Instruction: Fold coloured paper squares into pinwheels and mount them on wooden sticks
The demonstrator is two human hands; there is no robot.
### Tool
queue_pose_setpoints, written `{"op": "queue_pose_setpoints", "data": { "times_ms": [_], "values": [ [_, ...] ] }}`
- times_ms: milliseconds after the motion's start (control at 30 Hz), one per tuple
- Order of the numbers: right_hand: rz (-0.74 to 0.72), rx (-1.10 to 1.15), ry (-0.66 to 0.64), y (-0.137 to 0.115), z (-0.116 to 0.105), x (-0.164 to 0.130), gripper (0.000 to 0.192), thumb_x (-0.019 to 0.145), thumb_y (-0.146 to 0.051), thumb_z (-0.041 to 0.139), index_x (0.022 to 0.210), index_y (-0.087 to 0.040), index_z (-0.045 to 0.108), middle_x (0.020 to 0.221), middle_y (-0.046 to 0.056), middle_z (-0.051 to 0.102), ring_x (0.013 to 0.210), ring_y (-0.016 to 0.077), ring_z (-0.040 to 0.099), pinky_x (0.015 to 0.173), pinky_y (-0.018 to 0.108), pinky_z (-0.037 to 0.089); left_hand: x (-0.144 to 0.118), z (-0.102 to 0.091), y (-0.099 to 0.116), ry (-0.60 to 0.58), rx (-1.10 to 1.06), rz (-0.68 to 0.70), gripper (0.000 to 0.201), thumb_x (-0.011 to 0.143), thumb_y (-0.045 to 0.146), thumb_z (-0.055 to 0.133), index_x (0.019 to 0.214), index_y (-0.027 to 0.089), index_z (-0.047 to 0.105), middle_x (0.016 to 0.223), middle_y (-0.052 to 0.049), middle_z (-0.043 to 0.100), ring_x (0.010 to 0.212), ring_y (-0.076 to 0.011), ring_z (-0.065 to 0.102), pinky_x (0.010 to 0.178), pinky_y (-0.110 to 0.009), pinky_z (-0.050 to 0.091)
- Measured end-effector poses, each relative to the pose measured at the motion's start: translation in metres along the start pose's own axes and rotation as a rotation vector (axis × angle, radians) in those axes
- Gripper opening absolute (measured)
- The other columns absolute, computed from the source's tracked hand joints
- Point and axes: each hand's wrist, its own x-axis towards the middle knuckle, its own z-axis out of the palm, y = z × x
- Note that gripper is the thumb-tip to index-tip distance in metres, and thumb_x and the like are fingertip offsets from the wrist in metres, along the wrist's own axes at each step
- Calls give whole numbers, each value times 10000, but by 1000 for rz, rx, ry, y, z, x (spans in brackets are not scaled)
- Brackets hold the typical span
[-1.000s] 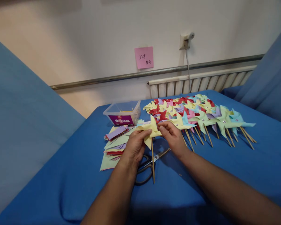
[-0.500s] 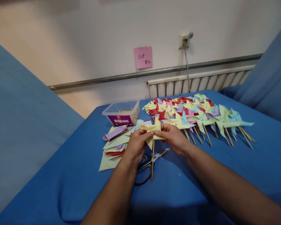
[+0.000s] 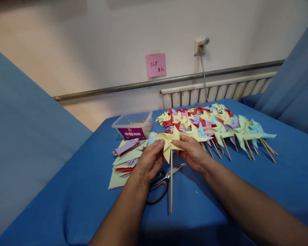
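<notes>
Pinching a yellow pinwheel (image 3: pixel 170 142) by opposite vanes, left hand (image 3: pixel 148 163) and right hand (image 3: pixel 193 152) both grasp it above the blue counter (image 3: pixel 210 201), its stick (image 3: pixel 171 181) hanging down between the wrists over the scissors (image 3: pixel 161 180). Risk, as judged: thin paper may crease or tear at the centre pin under uneven pull. Pinwheel: pale yellow, four folded points, silver pin, plain wooden stick.
</notes>
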Motion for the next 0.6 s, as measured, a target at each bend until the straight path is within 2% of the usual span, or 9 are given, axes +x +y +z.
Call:
{"op": "queue_pose_setpoints", "data": {
  "times_ms": [300,467,600],
  "values": [
    [-15,-3,-15,3,3,-1,282,653,-345,855,841,-176,730,784,13,695,681,129,572,610,252,414,3,-5,-5,74,-5,-17,266,656,224,877,802,105,689,722,-43,706,630,-129,649,650,-232,531],
    [-89,-37,-14,7,1,0,291,673,-354,844,879,-185,726,774,-1,684,654,118,551,606,251,403,1,-1,-3,77,-37,-7,289,693,278,852,870,92,720,773,-71,725,663,-144,656,661,-244,538],
    [-103,-68,-4,9,1,1,287,670,-364,846,847,-185,710,735,-12,668,623,110,529,588,249,389,-1,3,-2,95,4,2,266,665,201,856,862,84,720,775,-77,735,664,-145,660,692,-243,531]
  ]
}}
